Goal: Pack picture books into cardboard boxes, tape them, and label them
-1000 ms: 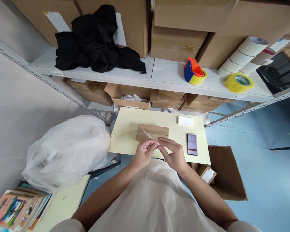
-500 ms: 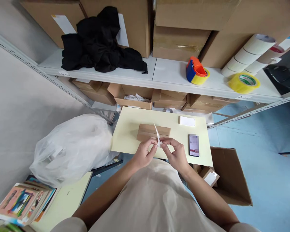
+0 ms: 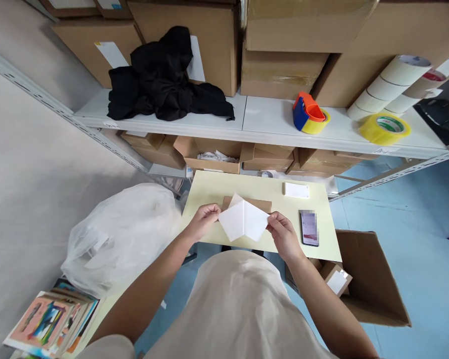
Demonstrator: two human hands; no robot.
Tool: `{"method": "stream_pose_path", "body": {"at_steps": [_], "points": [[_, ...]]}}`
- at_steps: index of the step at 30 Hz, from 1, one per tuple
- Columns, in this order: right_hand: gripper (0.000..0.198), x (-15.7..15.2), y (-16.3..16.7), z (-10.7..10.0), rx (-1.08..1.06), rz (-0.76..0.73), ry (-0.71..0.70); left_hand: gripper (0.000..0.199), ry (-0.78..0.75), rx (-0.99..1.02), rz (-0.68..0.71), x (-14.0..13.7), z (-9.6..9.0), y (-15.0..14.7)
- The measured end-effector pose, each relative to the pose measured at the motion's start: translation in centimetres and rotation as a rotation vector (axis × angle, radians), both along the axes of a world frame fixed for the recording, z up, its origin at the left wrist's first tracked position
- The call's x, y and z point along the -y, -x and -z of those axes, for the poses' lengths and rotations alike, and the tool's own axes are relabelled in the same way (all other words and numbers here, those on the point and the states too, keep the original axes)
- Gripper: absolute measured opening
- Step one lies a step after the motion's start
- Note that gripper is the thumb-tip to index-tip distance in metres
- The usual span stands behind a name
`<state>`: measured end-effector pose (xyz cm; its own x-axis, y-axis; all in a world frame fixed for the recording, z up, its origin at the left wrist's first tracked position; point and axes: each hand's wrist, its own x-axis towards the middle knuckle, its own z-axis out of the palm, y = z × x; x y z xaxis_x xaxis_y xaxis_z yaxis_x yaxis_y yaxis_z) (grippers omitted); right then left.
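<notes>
Between my two hands a white sheet of paper (image 3: 244, 222) is spread, with a crease down its middle and a corner standing up at the back. My left hand (image 3: 205, 218) pinches its left edge, and my right hand (image 3: 282, 232) pinches its right edge. Behind the paper, mostly hidden by it, a small brown cardboard box (image 3: 261, 204) lies on the pale yellow table (image 3: 202, 189). To the right of the paper a phone (image 3: 309, 228) and a stack of white cards or labels (image 3: 296, 190) rest on the tabletop.
A shelf (image 3: 265, 112) above the table bears black cloth (image 3: 168, 80), a tape dispenser (image 3: 310, 113), tape rolls (image 3: 384, 128) and large cartons. At left are a bulging white plastic bag (image 3: 123, 234) and books (image 3: 48, 319). An open carton (image 3: 377, 279) stands on the floor at right.
My hands have moved apart, the left one leftward and the right one rightward. The paper, folded narrow and seen edge-on before, is now opened out between them.
</notes>
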<state>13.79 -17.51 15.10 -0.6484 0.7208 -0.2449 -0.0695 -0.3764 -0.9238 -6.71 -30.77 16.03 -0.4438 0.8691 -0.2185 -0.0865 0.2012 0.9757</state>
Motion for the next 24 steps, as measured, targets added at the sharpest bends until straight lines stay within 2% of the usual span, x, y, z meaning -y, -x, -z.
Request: {"method": "stream_pose_path", "body": {"at_steps": [3,7,11,14,19,24], "points": [[0.026,-0.1,-0.1,0.3,0.025,0.026,0.019,0.010,0.046,0.039,0.026,0.1,-0.6,2.7],[0.025,-0.5,-0.4,0.9,0.022,0.081,0.063,0.012,0.148,-0.021,0.090,-0.1,-1.6,6.8],[0.024,-0.7,-0.6,1.6,0.066,0.128,0.088,0.017,0.306,-0.087,0.331,-0.9,-2.5,11.0],[0.023,-0.4,-0.7,2.0,0.126,0.154,0.070,0.019,0.380,-0.120,0.468,-2.1,-2.4,14.1],[0.025,0.7,-0.8,2.5,0.185,0.270,0.040,0.013,0.357,-0.297,0.480,-5.7,-0.2,18.6],[0.022,2.0,-1.2,2.9,0.214,0.362,0.040,0.010,0.387,-0.530,0.298,-10.8,3.3,22.1]]}}
